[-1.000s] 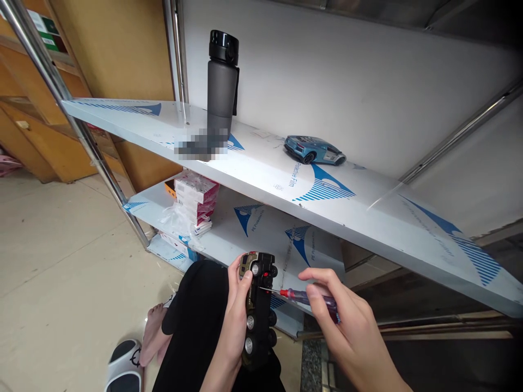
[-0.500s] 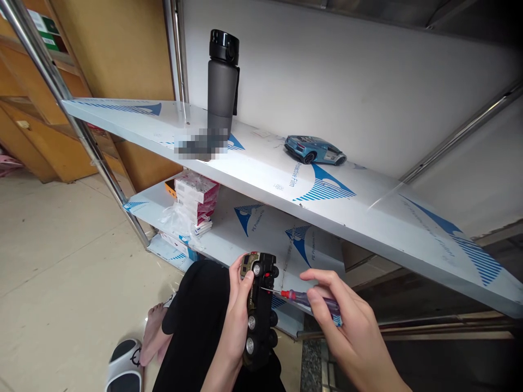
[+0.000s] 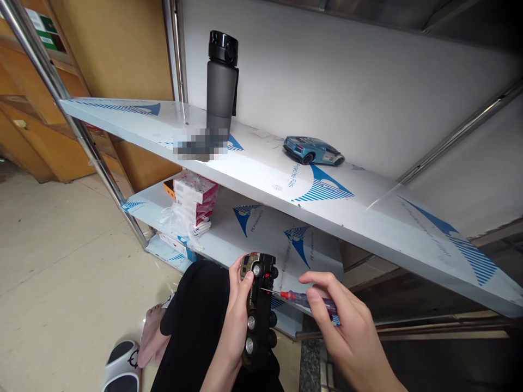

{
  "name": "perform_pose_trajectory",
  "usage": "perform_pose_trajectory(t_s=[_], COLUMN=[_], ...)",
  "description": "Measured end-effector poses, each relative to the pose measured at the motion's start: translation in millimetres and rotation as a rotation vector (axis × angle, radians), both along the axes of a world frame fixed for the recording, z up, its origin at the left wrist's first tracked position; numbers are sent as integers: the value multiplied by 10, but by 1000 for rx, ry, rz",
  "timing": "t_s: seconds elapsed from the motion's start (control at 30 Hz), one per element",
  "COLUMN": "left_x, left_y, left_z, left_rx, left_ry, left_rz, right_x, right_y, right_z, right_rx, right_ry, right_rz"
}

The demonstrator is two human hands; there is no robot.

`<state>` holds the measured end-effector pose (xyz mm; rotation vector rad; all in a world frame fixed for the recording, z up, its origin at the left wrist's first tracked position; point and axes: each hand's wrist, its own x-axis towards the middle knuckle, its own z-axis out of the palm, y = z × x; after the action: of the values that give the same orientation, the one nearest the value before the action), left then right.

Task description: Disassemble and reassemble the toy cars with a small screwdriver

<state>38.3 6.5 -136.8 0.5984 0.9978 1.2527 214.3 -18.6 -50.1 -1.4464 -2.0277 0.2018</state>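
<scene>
My left hand (image 3: 236, 310) is closed around a dark green and black toy truck (image 3: 261, 310), tipped so its underside faces right and its silver-hubbed wheels show. My thumb presses on its side near the upper wheel. In my right hand (image 3: 347, 321) is a screwdriver (image 3: 300, 298) with a purple handle and red collar, held between thumb and fingers. Its thin metal shaft points left, and the tip meets the truck's underside just below a red part. Whether the tip sits in a screw is too small to tell.
Above my hands runs a film-covered metal shelf (image 3: 261, 177) bearing a dark water bottle (image 3: 220, 87) and a blue toy car (image 3: 314, 151). A blurred-out patch lies beside the bottle. Stacked boxes (image 3: 195, 193) stand on the lower shelf. A slipper (image 3: 122, 362) is on the floor.
The view has shifted very slightly. Both hands keep their hold, with the screwdriver tip at the same spot on the truck.
</scene>
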Motion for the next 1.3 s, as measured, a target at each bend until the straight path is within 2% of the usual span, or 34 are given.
perform_pose_trajectory(t_s=[0.1,0.23,0.4,0.53,0.73,0.9,1.3], left_x=[1,-3,-13,-22,-28,-24,-16], left_y=[11,25,18,24,27,22,22], left_z=[-9,-17,-13,22,96,87,95], left_rx=[6,7,2,2,-8,-19,25], left_ry=[1,-8,-6,18,51,60,102], left_rz=[3,7,10,24,44,16,27], right_x=[3,3,-5,-19,-30,-24,17], right_y=[-9,-16,-11,-19,-53,-33,-90], right_z=[-12,-21,-27,-57,-98,-95,-137], right_rx=[11,-22,-6,-70,-63,14,-148], right_ry=[-10,18,15,39,72,29,37], right_rz=[23,-15,34,7,-36,4,-33])
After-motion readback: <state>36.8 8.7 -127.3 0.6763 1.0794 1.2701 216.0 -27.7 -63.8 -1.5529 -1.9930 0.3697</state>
